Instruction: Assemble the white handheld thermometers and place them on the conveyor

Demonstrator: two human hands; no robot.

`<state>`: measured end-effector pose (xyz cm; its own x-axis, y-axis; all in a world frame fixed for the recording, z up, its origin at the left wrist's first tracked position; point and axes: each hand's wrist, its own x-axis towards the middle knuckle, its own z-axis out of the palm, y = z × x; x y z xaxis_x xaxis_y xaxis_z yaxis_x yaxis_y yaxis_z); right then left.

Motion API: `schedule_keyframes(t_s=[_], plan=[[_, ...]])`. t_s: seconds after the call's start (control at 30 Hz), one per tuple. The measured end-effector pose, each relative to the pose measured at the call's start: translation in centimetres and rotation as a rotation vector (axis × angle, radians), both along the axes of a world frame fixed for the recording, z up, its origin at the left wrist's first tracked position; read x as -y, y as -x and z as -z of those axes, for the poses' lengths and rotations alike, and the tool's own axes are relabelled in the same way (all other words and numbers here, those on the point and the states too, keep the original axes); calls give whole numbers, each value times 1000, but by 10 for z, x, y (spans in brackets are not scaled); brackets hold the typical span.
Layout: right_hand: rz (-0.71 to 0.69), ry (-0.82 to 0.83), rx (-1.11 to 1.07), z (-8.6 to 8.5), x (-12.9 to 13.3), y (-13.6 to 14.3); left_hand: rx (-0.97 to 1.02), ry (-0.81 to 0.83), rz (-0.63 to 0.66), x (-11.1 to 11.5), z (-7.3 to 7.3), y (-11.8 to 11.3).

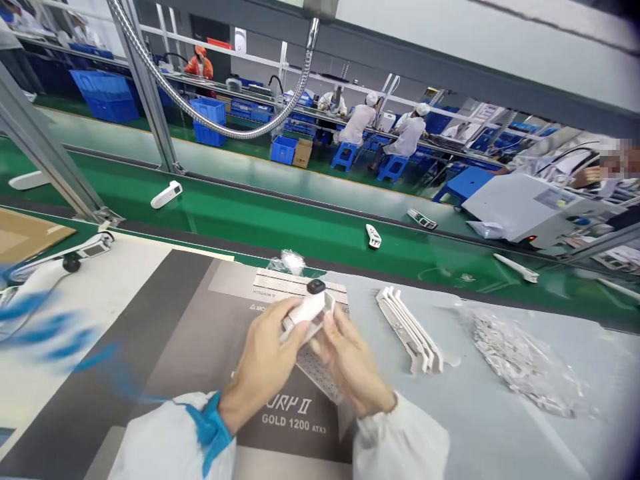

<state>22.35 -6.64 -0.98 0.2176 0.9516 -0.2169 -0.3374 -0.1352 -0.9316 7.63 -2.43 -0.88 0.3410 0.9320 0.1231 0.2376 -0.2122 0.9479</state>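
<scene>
Over the printed cardboard point(230, 340), my left hand point(267, 350) and my right hand point(353, 360) hold a white plastic device housing point(310, 308) between them. A black cap-like end point(315, 287) sticks up from its far side. Fingers of both hands are closed around the housing and hide part of it. A blue wrist strap point(207, 427) circles my left wrist, and its blurred blue coiled cord point(65, 340) runs left. To the right of my right hand lie several long white plastic shells point(410, 330) side by side.
At right lies a clear bag of small parts point(525, 360). Beyond the bench, a green conveyor belt point(280, 213) carries white device pieces point(167, 195). A small clear bag point(290, 262) sits near its edge. A metal flexible hose point(240, 133) hangs overhead. People work at far benches.
</scene>
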Motion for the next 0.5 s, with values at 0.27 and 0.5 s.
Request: schedule_keyframes(t_s=[0.27,0.5], plan=[[-2,-67,-66,13,10,14,103,87,141,11,10,14],[27,-54,-65,6,11,20,-56,-104,111,23,14,9]])
